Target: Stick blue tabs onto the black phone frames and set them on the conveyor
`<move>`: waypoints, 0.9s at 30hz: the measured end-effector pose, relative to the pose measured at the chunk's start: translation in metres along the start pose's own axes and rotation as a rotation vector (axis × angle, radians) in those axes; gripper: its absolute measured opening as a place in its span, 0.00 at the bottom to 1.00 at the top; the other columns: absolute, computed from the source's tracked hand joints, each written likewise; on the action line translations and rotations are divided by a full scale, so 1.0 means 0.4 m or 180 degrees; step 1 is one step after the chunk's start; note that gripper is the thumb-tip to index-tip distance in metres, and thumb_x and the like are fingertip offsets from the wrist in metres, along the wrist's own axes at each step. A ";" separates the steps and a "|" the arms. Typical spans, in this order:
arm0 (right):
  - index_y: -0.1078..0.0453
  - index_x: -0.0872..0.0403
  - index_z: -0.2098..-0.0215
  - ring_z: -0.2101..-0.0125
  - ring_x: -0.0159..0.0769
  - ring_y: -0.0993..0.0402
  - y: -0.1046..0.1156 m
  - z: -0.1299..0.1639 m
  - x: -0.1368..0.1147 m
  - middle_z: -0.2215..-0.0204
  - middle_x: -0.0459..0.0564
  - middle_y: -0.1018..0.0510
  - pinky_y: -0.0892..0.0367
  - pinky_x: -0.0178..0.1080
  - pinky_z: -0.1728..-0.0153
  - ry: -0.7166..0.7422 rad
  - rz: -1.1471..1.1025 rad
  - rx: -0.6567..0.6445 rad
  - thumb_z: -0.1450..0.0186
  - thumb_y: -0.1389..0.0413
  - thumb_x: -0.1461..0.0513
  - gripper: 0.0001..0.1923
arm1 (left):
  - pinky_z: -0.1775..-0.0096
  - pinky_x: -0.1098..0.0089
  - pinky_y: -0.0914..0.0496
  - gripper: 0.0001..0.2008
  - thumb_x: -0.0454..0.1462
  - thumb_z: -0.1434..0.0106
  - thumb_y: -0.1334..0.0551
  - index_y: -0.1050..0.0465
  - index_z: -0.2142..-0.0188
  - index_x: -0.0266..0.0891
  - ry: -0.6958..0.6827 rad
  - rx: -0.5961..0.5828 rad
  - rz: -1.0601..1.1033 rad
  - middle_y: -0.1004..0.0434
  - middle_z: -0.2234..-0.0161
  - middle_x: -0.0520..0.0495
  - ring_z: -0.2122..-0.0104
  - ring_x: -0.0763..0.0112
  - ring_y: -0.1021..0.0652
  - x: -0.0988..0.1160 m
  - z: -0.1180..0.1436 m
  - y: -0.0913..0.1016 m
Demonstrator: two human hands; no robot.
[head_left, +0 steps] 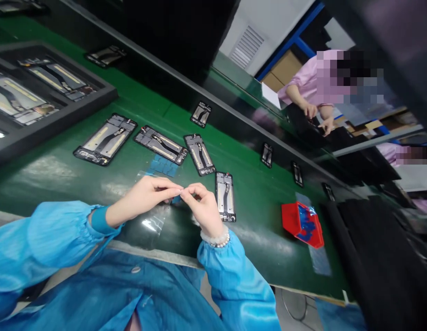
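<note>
My left hand (pixel 154 195) and my right hand (pixel 202 202) meet fingertip to fingertip above the table, both closed in a pinch. What they hold between them is too small to make out; a bit of blue shows just under the fingers. Behind my left hand, a sheet of blue stickers (pixel 162 166) lies on the table. Opened phone bodies lie around it: one phone body (pixel 161 145) beyond the stickers, another phone body (pixel 200 154) beyond my right hand, and a third phone body (pixel 225 196) just right of that hand.
Another phone body (pixel 105 139) lies left, beside a black foam tray (pixel 106 99) of phone parts. A red bin (pixel 291 218) with blue scraps stands right on the green table (pixel 258 248). More phones lie along the back. A person in pink (pixel 303 80) works across the partition.
</note>
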State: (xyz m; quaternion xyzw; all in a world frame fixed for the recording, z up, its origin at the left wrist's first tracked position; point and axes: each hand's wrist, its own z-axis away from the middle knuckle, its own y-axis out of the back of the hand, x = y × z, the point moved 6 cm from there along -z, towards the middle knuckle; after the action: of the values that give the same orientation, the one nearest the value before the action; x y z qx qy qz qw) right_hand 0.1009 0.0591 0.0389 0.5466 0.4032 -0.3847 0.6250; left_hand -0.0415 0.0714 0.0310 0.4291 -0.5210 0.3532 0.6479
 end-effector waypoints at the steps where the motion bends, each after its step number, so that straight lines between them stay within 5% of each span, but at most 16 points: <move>1: 0.29 0.54 0.74 0.66 0.32 0.32 0.002 0.010 0.006 0.72 0.45 0.28 0.37 0.36 0.64 -0.0054 -0.0179 0.0161 0.43 0.41 0.57 0.08 | 0.74 0.73 0.32 0.15 0.46 0.42 0.39 0.20 0.67 0.39 0.0012 0.0103 0.0019 0.20 0.73 0.49 0.77 0.72 0.27 0.002 0.001 -0.006; 5: 0.32 0.53 0.57 0.72 0.27 0.32 -0.003 0.063 0.042 0.66 0.46 0.28 0.35 0.32 0.72 -0.0364 -0.1203 0.0936 0.44 0.40 0.56 0.18 | 0.74 0.74 0.33 0.15 0.47 0.40 0.41 0.22 0.65 0.38 0.0026 0.0615 0.0181 0.25 0.76 0.52 0.78 0.73 0.29 0.005 0.001 -0.013; 11: 0.31 0.55 0.71 0.80 0.27 0.38 -0.053 0.119 0.056 0.81 0.42 0.32 0.39 0.32 0.79 -0.0522 -0.1665 0.1167 0.43 0.42 0.55 0.11 | 0.72 0.74 0.33 0.14 0.45 0.37 0.44 0.26 0.64 0.39 -0.0040 0.0469 0.0084 0.31 0.78 0.53 0.76 0.72 0.29 0.013 0.005 -0.059; 14: 0.31 0.55 0.71 0.79 0.29 0.34 0.001 0.130 0.071 0.79 0.44 0.29 0.35 0.34 0.75 -0.0481 -0.1107 0.1360 0.41 0.45 0.54 0.12 | 0.69 0.72 0.31 0.13 0.45 0.36 0.45 0.28 0.61 0.39 -0.0198 0.0439 -0.0108 0.27 0.70 0.50 0.72 0.72 0.28 0.014 0.001 -0.063; 17: 0.30 0.56 0.64 0.65 0.40 0.28 0.127 0.143 0.100 0.66 0.55 0.23 0.32 0.43 0.61 -0.0375 0.0310 0.1925 0.41 0.47 0.51 0.18 | 0.67 0.70 0.29 0.23 0.49 0.35 0.47 0.37 0.45 0.40 -0.0099 0.0599 0.0112 0.29 0.53 0.43 0.66 0.70 0.26 -0.010 -0.019 -0.045; 20: 0.40 0.64 0.44 0.48 0.56 0.37 0.213 0.148 0.142 0.49 0.70 0.31 0.40 0.57 0.48 -0.0559 0.1665 0.2142 0.48 0.41 0.50 0.39 | 0.61 0.63 0.27 0.31 0.53 0.37 0.47 0.42 0.41 0.37 0.0468 0.0290 0.0509 0.30 0.48 0.37 0.60 0.65 0.24 -0.050 -0.039 -0.062; 24: 0.56 0.67 0.36 0.50 0.55 0.35 0.173 0.183 0.159 0.50 0.69 0.30 0.39 0.57 0.49 -0.0580 0.1988 0.2087 0.47 0.41 0.55 0.48 | 0.50 0.58 0.29 0.35 0.51 0.40 0.41 0.44 0.39 0.33 0.1128 -0.0337 0.0894 0.30 0.46 0.32 0.55 0.59 0.23 -0.074 -0.032 -0.131; 27: 0.59 0.63 0.35 0.51 0.50 0.33 0.081 0.233 0.117 0.51 0.65 0.30 0.35 0.52 0.51 -0.0176 0.1645 0.1833 0.46 0.40 0.55 0.49 | 0.51 0.58 0.29 0.34 0.46 0.39 0.41 0.47 0.38 0.36 0.0844 -0.0311 0.0942 0.30 0.46 0.36 0.53 0.59 0.24 -0.057 -0.032 -0.146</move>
State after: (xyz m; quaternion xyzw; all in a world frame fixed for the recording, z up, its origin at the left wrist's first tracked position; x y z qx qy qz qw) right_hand 0.1564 -0.0318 0.0150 0.7727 0.1106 -0.3266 0.5330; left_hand 0.0114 0.0608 -0.0035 0.2655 -0.5050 0.4722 0.6719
